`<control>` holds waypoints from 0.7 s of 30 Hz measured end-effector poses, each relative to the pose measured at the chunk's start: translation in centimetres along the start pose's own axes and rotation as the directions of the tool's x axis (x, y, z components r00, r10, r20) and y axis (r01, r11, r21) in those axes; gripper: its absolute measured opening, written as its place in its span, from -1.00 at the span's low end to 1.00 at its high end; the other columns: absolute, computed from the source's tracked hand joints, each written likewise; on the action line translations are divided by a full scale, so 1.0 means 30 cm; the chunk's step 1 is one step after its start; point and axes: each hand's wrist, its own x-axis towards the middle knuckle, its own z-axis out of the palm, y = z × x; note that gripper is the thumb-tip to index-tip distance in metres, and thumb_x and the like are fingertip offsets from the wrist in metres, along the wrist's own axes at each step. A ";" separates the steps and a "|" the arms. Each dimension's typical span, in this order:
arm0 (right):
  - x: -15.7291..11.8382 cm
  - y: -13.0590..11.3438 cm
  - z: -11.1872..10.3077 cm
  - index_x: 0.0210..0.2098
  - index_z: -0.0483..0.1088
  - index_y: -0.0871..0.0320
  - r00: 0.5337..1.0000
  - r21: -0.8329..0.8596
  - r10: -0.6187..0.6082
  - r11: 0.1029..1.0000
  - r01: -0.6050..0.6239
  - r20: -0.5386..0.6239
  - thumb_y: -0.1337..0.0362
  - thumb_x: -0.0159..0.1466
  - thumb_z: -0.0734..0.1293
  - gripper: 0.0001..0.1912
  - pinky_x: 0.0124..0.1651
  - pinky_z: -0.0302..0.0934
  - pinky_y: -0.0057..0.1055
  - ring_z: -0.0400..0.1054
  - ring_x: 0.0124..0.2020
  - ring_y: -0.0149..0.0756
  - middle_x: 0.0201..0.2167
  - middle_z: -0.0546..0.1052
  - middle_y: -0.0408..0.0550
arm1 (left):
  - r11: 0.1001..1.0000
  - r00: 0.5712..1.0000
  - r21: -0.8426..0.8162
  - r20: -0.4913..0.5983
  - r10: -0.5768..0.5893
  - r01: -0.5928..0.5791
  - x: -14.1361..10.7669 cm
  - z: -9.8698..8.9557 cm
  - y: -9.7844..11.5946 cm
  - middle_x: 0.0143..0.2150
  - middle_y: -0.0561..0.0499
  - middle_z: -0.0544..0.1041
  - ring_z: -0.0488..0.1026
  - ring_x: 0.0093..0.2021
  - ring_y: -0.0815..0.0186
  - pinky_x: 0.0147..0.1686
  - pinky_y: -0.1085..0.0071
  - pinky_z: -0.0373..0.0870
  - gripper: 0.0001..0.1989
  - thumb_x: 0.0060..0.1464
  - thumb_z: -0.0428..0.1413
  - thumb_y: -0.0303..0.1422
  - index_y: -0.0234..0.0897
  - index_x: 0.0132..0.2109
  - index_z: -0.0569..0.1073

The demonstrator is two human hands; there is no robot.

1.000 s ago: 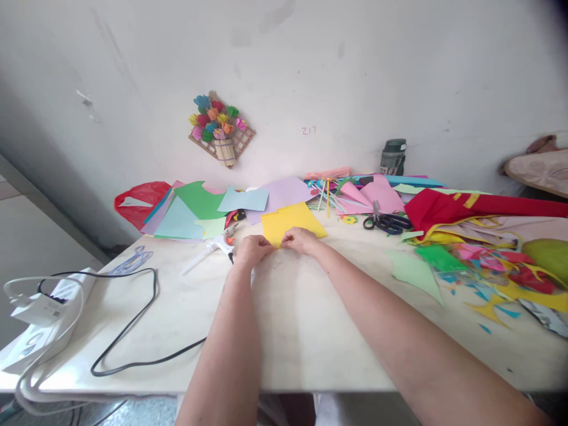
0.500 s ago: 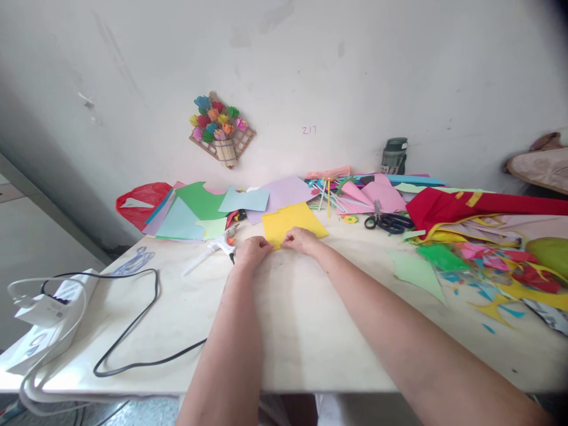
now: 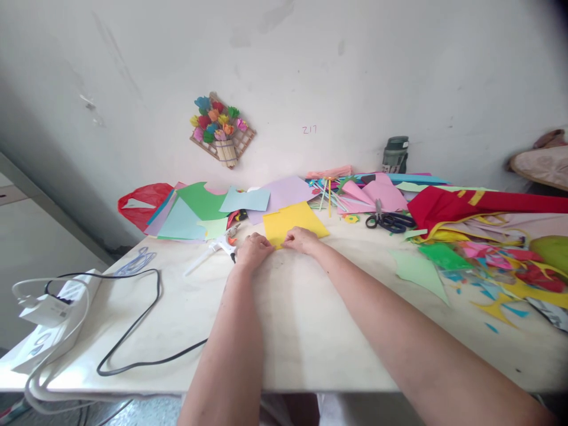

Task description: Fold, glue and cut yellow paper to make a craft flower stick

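A sheet of yellow paper (image 3: 295,222) lies on the table in front of me, its near edge between my two hands. My left hand (image 3: 255,251) is closed, with the fingertips pinching the paper's near left corner. With thumb and fingers together, my right hand (image 3: 300,241) grips the same near edge a little further right. Just left of my left hand is a white hot glue gun (image 3: 220,244) with a glue stick in its back. Behind the yellow sheet are light purple paper (image 3: 288,192) and a light blue piece (image 3: 246,200).
Black-handled scissors (image 3: 390,222) lie to the right, near pink paper (image 3: 377,192) and a red cloth (image 3: 437,207). Colourful scraps (image 3: 497,305) spread at far right. At left are a power strip (image 3: 57,313) and a black cord (image 3: 128,337). A bottle (image 3: 394,155) stands at the back.
My left hand has shifted very slightly to the right along the paper's near edge. The right hand and the yellow sheet look the same.
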 end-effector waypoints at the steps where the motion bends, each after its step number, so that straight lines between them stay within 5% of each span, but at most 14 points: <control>1: 0.002 0.001 0.002 -0.43 0.44 0.03 1.000 -0.003 -0.002 1.000 0.002 -0.001 0.07 0.03 0.29 -0.80 -0.43 0.03 -0.54 0.31 -0.32 -0.40 -0.27 0.46 -0.21 | 1.000 1.000 0.002 -0.002 0.002 -0.002 0.001 0.001 -0.001 -0.20 0.04 0.42 0.30 -0.15 0.25 -0.31 0.40 0.21 -0.79 -0.12 0.04 -0.17 -0.17 -0.42 0.46; 21: -0.004 -0.036 0.012 -0.35 0.42 0.06 0.995 -0.075 0.098 0.992 -0.100 -0.033 -0.01 0.05 0.26 -0.69 -0.31 0.11 -0.47 0.31 -0.24 -0.32 -0.17 0.39 -0.07 | 0.998 1.000 0.055 0.019 -0.021 0.020 0.027 0.034 -0.014 -0.17 0.00 0.42 0.25 -0.12 0.22 -0.09 0.37 0.16 -0.81 -0.12 0.02 -0.23 -0.23 -0.44 0.43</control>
